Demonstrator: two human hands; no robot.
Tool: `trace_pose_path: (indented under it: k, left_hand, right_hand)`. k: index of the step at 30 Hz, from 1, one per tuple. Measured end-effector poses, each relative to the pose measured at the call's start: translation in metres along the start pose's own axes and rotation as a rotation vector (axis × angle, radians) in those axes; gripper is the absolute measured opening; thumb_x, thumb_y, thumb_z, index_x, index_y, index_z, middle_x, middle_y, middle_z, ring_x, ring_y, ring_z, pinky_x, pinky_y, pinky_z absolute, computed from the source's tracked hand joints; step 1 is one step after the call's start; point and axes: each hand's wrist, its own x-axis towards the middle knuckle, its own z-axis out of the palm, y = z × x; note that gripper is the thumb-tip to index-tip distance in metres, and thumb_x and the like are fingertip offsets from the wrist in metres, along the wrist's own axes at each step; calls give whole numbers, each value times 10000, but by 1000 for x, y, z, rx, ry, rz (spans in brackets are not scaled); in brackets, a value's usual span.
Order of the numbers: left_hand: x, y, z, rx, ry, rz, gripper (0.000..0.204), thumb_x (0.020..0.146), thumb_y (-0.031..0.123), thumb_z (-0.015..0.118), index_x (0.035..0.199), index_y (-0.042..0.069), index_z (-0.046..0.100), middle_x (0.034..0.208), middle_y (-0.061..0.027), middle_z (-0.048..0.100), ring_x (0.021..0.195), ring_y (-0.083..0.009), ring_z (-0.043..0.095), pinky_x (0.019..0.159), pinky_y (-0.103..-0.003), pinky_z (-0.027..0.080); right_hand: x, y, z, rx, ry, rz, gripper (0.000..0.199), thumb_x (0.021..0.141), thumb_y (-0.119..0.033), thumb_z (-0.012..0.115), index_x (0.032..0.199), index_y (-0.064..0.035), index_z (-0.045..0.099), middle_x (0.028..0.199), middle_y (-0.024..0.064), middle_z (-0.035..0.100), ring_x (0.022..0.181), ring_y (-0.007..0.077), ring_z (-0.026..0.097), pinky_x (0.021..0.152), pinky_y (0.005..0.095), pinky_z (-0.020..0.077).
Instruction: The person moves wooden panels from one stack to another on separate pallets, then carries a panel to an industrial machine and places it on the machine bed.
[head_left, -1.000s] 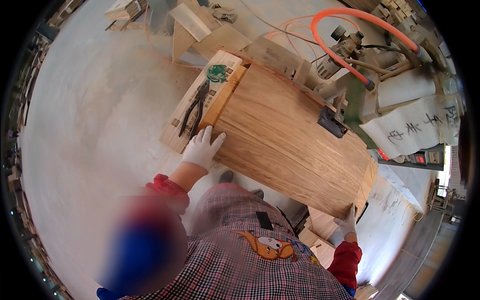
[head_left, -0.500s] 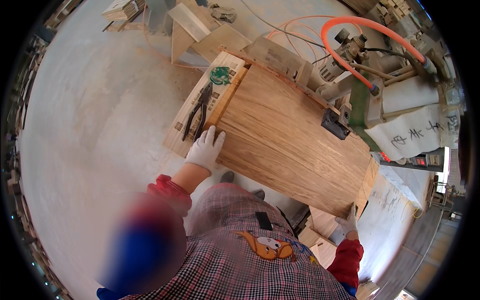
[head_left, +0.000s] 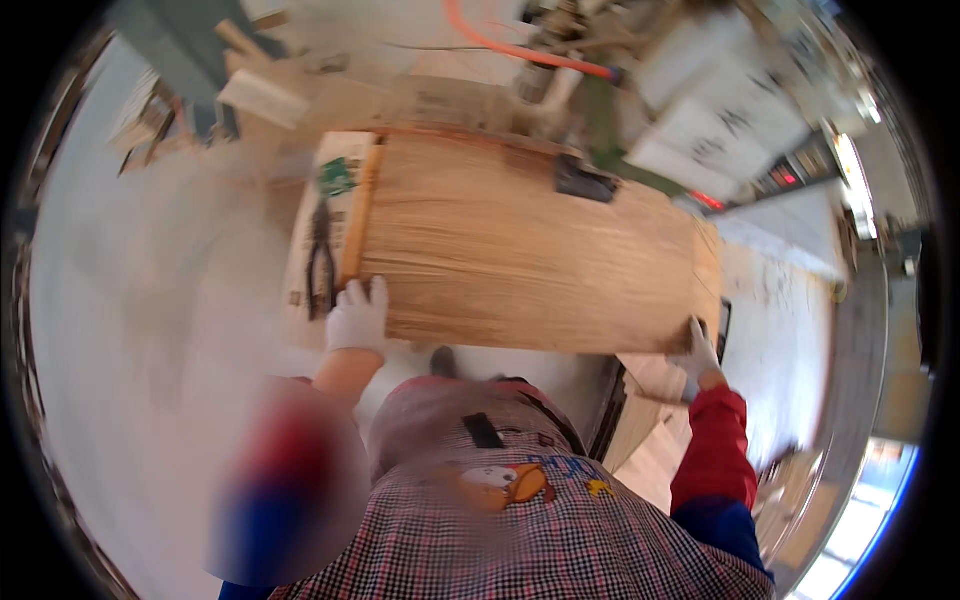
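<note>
A wide wooden board (head_left: 520,250) lies flat across the workbench, its near left corner clasped by the gloved left hand (head_left: 357,317), its near right corner by the gloved right hand (head_left: 696,352), black pliers (head_left: 320,262) lying just left

**Workshop floor and clutter around the bench**

A pale, dusty concrete floor (head_left: 150,330) spreads wide to the left of the hands. Beyond them, at the far side, stand machinery with an orange hose (head_left: 520,50) looped over it, offcuts of timber (head_left: 260,95) and white sheets (head_left: 720,125). To the right, bright daylight (head_left: 850,540) falls in near the lower edge.
</note>
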Motion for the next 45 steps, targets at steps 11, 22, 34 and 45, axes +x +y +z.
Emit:
trace_pose_path:
  k: [11,22,34,45]
  left_hand:
    - [-1,17,-5,238,-57,-63,1005,633,333,758,1386,111,131,1177,-177,426,980,-298,551,778,-369,497]
    - [4,15,4,382,-69,-71,1044,636,369,744,1396,86,86,1130,-188,476,903,-307,590,722,-387,502]
    - [0,26,-6,410,-121,-93,1015,667,392,718,1392,70,84,1166,-205,475,935,-314,590,750,-385,501]
    - [-4,33,-8,409,-129,-115,1033,668,391,719,1394,71,57,1178,-204,466,955,-315,582,769,-383,493]
  right_hand:
    - [-28,-68,-43,-213,43,103,934,515,-356,809,1306,-144,359,1314,143,375,1159,356,408,924,412,410]
    - [-32,-66,-43,-301,83,86,908,533,-458,775,1299,-167,382,1303,126,402,1118,324,456,884,412,429]
    - [-35,-71,-47,-318,40,131,915,552,-481,760,1322,-197,356,1331,100,377,1146,303,434,881,436,424]
    - [-37,-71,-50,-304,43,144,935,542,-474,763,1331,-206,339,1320,90,385,1150,311,429,876,441,421]
